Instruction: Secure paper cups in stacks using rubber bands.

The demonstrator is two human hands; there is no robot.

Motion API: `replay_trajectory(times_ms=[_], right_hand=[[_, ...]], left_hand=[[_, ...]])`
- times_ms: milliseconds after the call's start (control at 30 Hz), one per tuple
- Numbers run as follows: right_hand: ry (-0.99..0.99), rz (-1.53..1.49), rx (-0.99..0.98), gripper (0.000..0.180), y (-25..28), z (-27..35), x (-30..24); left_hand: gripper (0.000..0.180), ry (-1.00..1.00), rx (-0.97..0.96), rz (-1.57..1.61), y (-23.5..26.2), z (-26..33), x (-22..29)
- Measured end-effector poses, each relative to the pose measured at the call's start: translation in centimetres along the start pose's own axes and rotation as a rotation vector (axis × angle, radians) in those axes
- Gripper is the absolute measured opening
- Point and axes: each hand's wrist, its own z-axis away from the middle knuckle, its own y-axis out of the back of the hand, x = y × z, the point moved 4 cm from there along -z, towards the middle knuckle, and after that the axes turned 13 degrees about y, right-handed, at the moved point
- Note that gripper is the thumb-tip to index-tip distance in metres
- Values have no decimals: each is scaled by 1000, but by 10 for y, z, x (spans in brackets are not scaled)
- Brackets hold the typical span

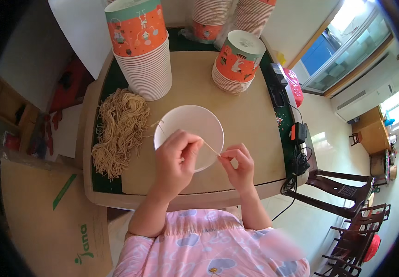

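A string [211, 148] was stretched between two hands above a white tub [208, 122], whose open mouth faced upward on the brown board [195, 76]. The left hand [176, 152], over the tub's near left rim, had thumb and forefinger clamped on the string; a tail of it projected beyond the hand, toward the far left. The right hand [239, 166], near the tub's near right rim, pinched the string between thumb and fingertips. A tan yarn bundle [121, 131] lay to the left. Behind stood a tall stack [142, 60] of orange-and-green tubs, inverted, and, to the right, a shorter stack [238, 64]. Black adapters [298, 133] lay along the table's right edge.
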Motion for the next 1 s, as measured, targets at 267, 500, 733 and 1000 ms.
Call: replay_trajectory(times_ms=[267, 500, 733, 1000], right_hand=[[-9, 105, -85, 22, 14, 1, 5], [271, 336, -278, 19, -6, -66, -32], [-130, 70, -222, 8, -16, -90, 44], [-561, -171, -278, 17, -35, -73, 101]], left_hand=[[2, 54, -40, 37, -5, 1, 6], [11, 69, -246, -109, -4, -16, 14], [16, 377, -155, -29, 45, -78, -83], [12, 586, -241, 267, 38, -81, -134]])
